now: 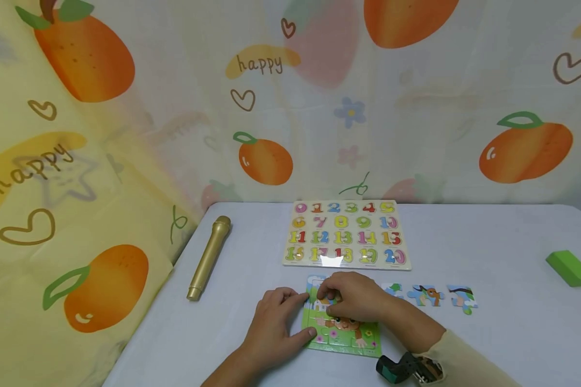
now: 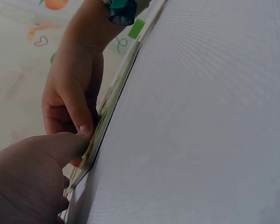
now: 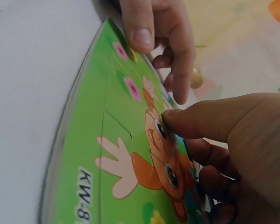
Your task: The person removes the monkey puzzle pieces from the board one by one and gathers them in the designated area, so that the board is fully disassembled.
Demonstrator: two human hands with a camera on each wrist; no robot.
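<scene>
A jigsaw puzzle (image 1: 339, 346) with a monkey picture and green border lies on the white table. My left hand (image 1: 278, 325) rests along its left side, thumb on the lower left corner and fingers near the upper left edge. Over the upper part of the puzzle is my right hand (image 1: 355, 295), fingers curled, thumb and fingertips at a puzzle piece with a house (image 1: 321, 304). In the right wrist view the right thumb (image 3: 186, 120) lies by the monkey's face (image 3: 161, 149); the other fingers hide what is beneath them. Loose puzzle pieces (image 1: 427, 295) lie to the right.
Behind the puzzle lies a wooden number board (image 1: 346, 236). A gold microphone-shaped object (image 1: 209, 258) is at the left, a green block (image 1: 571, 267) at the far right. A fruit-patterned curtain (image 1: 310, 134) hangs at the table's back and left.
</scene>
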